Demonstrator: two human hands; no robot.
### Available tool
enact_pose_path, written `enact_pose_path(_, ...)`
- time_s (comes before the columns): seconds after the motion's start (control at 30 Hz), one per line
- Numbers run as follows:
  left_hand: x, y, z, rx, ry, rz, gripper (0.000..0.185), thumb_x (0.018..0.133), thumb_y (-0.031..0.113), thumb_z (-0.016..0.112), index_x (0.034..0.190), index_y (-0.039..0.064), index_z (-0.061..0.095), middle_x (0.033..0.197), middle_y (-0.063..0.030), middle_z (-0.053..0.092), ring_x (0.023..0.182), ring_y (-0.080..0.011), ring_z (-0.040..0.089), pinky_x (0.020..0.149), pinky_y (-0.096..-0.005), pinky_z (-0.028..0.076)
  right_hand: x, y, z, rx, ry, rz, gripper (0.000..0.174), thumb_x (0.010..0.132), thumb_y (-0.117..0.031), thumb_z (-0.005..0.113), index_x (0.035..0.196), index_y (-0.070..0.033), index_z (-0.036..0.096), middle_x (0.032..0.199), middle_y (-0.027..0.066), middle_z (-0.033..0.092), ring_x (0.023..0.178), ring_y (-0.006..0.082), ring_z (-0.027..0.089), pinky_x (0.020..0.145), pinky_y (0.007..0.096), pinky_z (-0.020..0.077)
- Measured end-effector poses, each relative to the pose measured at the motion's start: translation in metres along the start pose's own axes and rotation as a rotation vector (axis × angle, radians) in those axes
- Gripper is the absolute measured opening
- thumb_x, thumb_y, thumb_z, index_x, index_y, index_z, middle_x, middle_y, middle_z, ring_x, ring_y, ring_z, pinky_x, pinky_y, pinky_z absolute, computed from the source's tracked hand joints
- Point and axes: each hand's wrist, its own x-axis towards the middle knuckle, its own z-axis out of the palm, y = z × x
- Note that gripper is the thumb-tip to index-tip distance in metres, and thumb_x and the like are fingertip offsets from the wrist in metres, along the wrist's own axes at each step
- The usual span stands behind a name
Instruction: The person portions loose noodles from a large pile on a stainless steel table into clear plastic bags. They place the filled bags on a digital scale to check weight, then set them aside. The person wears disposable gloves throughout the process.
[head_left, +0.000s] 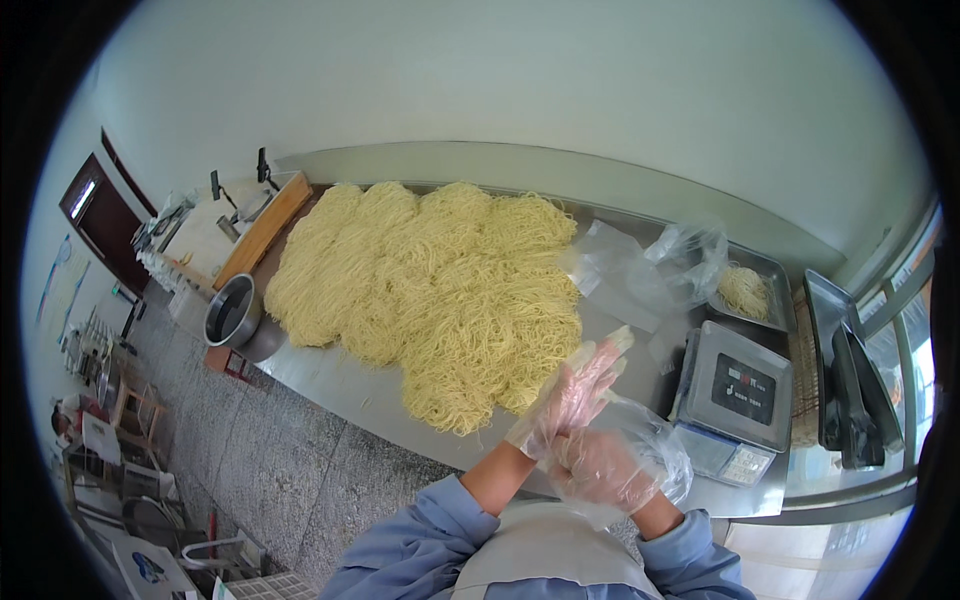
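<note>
Both of my hands wear thin transparent plastic gloves, above the near edge of a stainless steel table (360, 397). My left hand (574, 390) is stretched out, fingers extended, holding nothing. Its fingertips point away from me, beside a large spread of pale yellow noodles (450, 285). My right hand (600, 465) is curled at the left wrist, its fingers gripping the cuff of the left glove (536, 439). Loose plastic film (664, 450) puffs out around my right hand. The noodles lie in several merged heaps over much of the table.
Right of my hands stands a digital scale (735, 382). Behind it, a metal tray (784, 300) holds a small noodle portion (744, 291). Plastic bags (675, 262) lie near the wall. A metal bowl (234, 311) and a wooden-edged worktable (262, 232) are at left. Dark trays (855, 375) stand far right.
</note>
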Motion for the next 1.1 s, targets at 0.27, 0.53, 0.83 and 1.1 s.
enact_pose_path(0.27, -0.012, -0.003, -0.008, 0.056, 0.337, 0.102, 0.076, 0.099, 0.051, 0.047, 0.154, 0.009, 0.017, 0.153, -0.0122, 0.034, 0.137, -0.0291, 0.039, 0.114, -0.0410, 0.032, 0.001, -0.001, 0.015, 0.191, -0.057, -0.007, 0.007, 0.075, -0.009, 0.066, 0.074, -0.004, 0.060, 0.072, 0.0152, 0.061, 0.066, 0.0363, 0.061, 0.057, 0.0430, 0.0493)
enact_pose_path(0.53, -0.118, 0.011, -0.076, 0.264, 1.165, 0.202, 0.069, 0.095, 0.048, 0.057, 0.142, 0.001, 0.040, 0.128, -0.0175, 0.058, 0.117, -0.0279, 0.058, 0.100, -0.0384, 0.046, -0.021, 0.101, -0.051, -0.150, 0.025, 0.342, 0.012, 0.084, -0.014, 0.061, 0.089, -0.003, 0.062, 0.078, 0.0191, 0.062, 0.072, 0.0363, 0.062, 0.064, 0.0413, 0.0496)
enact_pose_path(0.83, -0.047, -0.055, -0.061, 1.492, 0.840, -0.478, 0.081, 0.084, 0.050, 0.069, 0.136, -0.005, 0.040, 0.111, -0.0201, 0.066, 0.105, -0.0367, 0.063, 0.087, -0.0444, 0.051, -0.085, 0.161, 0.005, -0.094, -0.096, 0.371, 0.015, 0.084, -0.012, 0.060, 0.096, -0.003, 0.061, 0.088, 0.0184, 0.065, 0.076, 0.0377, 0.063, 0.068, 0.0425, 0.0523)
enact_pose_path(1.1, -0.050, -0.066, -0.064, 0.720, 0.876, -0.676, 0.027, 0.092, 0.029, 0.060, 0.106, 0.005, 0.062, 0.081, -0.0059, 0.064, 0.067, -0.0141, 0.060, 0.059, -0.0299, 0.047, -0.055, 0.138, -0.037, 0.130, -0.069, 0.548, 0.027, 0.087, -0.019, 0.065, 0.105, 0.001, 0.063, 0.095, 0.0150, 0.069, 0.085, 0.0258, 0.067, 0.074, 0.0333, 0.0535)
